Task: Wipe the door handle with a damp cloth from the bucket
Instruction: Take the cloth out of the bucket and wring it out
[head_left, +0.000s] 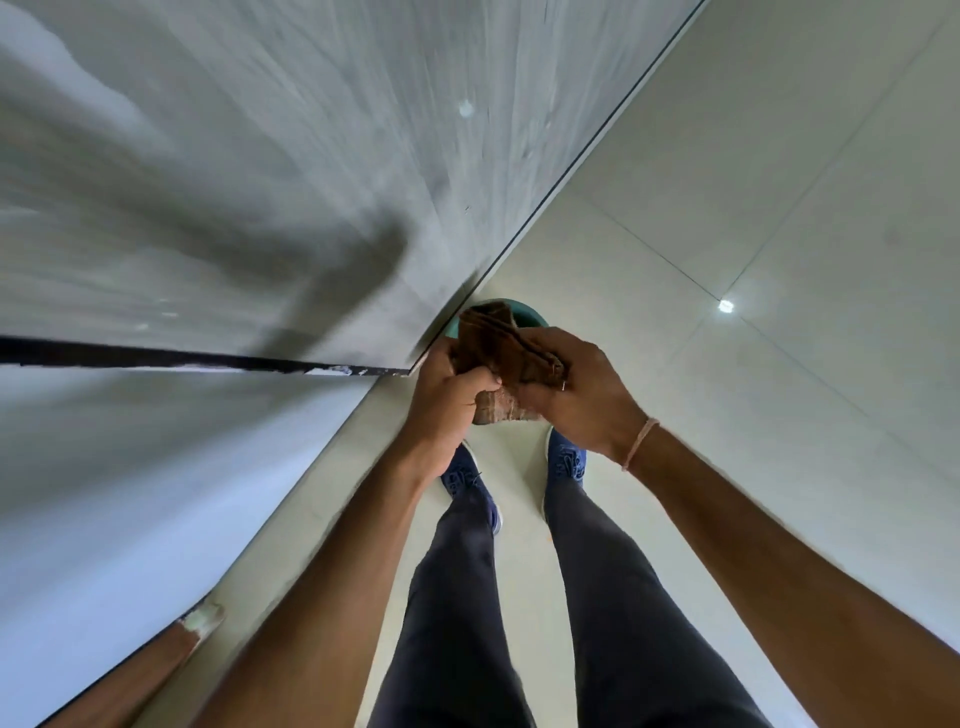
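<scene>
Both forearms reach forward over dark trousers and blue shoes (566, 460). Left hand (447, 400) is closed in a fist around one end of a brown cloth (506, 358); right hand (576, 395), a thread bracelet (640, 444) at its wrist, grips the other end. Just beyond, a teal bucket (530, 314) stands on the pale tiled floor (753, 208), partly hidden by the blurred grey door (260, 182).

A pale, glossy tiled floor (753, 218) fills the right side and lower middle of the frame, its thin dark grout lines crossing at the upper right, where a small bright light reflection sits. On it, at the lower centre, stand two blue shoes (566, 460), side by side and a little apart. Just above them, at mid-frame, a teal bucket (530, 314) rests beside the door's lower edge, mostly hidden
</scene>
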